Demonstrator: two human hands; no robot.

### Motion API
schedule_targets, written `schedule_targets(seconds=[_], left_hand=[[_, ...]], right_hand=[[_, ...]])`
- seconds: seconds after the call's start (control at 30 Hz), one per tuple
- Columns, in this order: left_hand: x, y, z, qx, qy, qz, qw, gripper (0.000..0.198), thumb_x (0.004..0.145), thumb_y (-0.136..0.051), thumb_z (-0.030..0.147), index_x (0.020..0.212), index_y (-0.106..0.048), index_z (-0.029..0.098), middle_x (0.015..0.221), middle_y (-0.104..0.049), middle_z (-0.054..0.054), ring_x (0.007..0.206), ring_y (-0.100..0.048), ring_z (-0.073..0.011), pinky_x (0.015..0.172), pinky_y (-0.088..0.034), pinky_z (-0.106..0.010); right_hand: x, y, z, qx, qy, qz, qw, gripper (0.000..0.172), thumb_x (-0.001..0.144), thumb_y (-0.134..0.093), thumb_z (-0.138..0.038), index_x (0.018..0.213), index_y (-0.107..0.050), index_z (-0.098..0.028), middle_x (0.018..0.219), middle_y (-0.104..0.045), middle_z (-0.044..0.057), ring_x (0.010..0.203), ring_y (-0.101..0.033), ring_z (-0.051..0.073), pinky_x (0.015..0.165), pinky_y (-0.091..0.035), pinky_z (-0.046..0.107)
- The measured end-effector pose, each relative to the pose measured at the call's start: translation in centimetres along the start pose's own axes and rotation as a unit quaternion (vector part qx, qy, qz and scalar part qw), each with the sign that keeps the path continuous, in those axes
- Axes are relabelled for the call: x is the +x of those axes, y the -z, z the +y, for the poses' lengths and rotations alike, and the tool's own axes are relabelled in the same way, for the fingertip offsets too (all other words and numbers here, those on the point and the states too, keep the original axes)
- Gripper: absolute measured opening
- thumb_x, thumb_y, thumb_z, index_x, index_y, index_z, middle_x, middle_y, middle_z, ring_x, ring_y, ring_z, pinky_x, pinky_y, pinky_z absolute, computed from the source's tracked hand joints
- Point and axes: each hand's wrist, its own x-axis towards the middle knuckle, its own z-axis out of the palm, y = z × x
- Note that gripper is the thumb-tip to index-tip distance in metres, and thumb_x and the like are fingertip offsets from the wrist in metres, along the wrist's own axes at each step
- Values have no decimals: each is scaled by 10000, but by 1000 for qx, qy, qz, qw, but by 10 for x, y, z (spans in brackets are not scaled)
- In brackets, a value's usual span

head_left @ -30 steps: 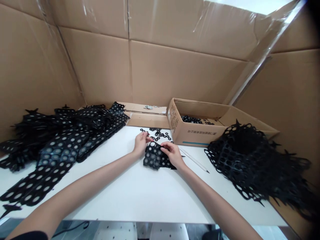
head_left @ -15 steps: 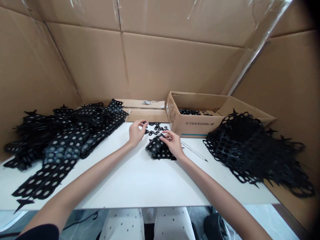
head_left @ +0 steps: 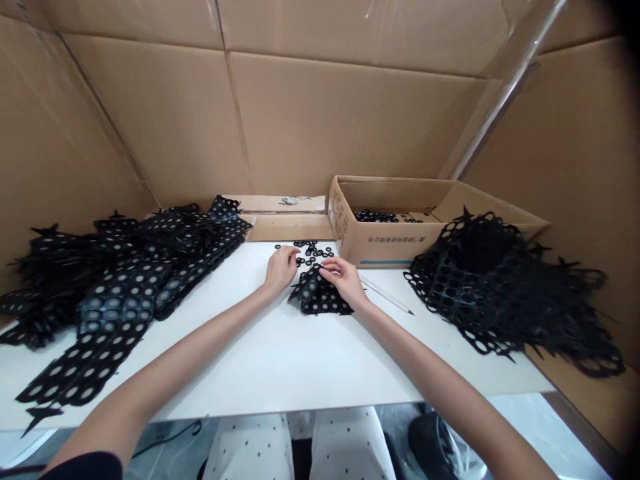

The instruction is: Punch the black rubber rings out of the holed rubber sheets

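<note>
Pinching sheet (head_left: 326, 305) edge near box (head_left: 393, 241)

The left arm (head_left: 190, 357) and right arm (head_left: 430, 370) reached forward, the left hand (head_left: 281, 271) curled inward, the right hand (head_left: 347, 281) pinching.

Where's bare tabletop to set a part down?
Widest: white tabletop between left forearm and right forearm, nearer than the black sheet. Smaller: left forearm to strip pile; right forearm to mesh heap. Crowded: around the loose rings by the left hand, and under both piles.
</note>
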Motion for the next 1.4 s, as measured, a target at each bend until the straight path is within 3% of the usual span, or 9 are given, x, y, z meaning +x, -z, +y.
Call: schedule_targets(seconds=[0.1,0.2,0.4,0.63,0.8,0.93,1.13,1.23,1.4], left_hand=[[-4,10,21,-14,-41,31,999,262,832,-377,162,936,-617,166,925,-633,-74,896,-565,-193,846,-424,-335],[-10,14,42,-48,-68,-46,996,188,805,-495,258,888,-640,172,855,-654,-61,818,-589,-184,807,-447,-312],[-7,15,58,-214,39,-133,967,243,721,-610,324,860,-700,145,876,-698,-84,796,-640,-199,775,-498,-307],[4,18,45,-440,229,-269,826,315,529,-776,304,756,-700,100,694,-690,-76,657,-636,-188,671,-515,-307],[10,8,36,-527,342,-158,762,164,662,-677,236,739,-621,103,738,-684,-80,652,-651,-151,660,-523,-267],[18,7,20,-462,355,-66,810,127,766,-563,243,730,-534,125,613,-647,-49,528,-628,-131,588,-526,-267],[13,8,-7,-252,236,-153,926,362,638,-666,206,980,-639,90,590,-653,-51,448,-577,-139,463,-478,-241],[16,16,-4,-196,205,-172,943,429,683,-620,241,1095,-617,120,663,-679,-68,505,-608,-164,501,-487,-262],[22,28,21,-20,108,-86,990,332,728,-583,251,1031,-665,143,674,-691,-74,662,-637,-201,686,-484,-283]], right_hand=[[0,1,-2,22,-9,-28,999,278,662,-686,-323,879,-603,-171,906,-614,44,858,-570,161,778,-458,275],[1,4,-5,29,1,-29,999,285,654,-693,-302,896,-603,-182,931,-616,43,885,-568,168,794,-457,284],[-1,14,-19,-36,100,-40,994,222,733,-646,-261,942,-618,-193,976,-619,51,898,-576,182,822,-433,301],[-2,19,-34,-27,96,-102,990,233,734,-658,-325,926,-637,-195,939,-625,48,871,-578,193,817,-439,316],[3,26,-32,-7,89,-106,990,258,710,-683,-350,907,-637,-191,943,-623,56,886,-576,192,852,-440,323],[4,25,-26,0,80,-120,990,259,709,-684,-329,925,-628,-197,958,-614,49,880,-574,174,842,-449,308],[6,14,-9,-23,20,-42,999,319,645,-720,-372,873,-618,-172,924,-611,53,843,-563,170,752,-470,282],[6,12,-2,-29,-8,-5,1000,315,602,-749,-389,758,-617,-150,801,-616,45,758,-566,169,716,-472,285],[4,10,-5,-22,11,-12,1000,289,641,-713,-414,659,-607,-145,757,-609,36,760,-558,169,734,-458,274]])
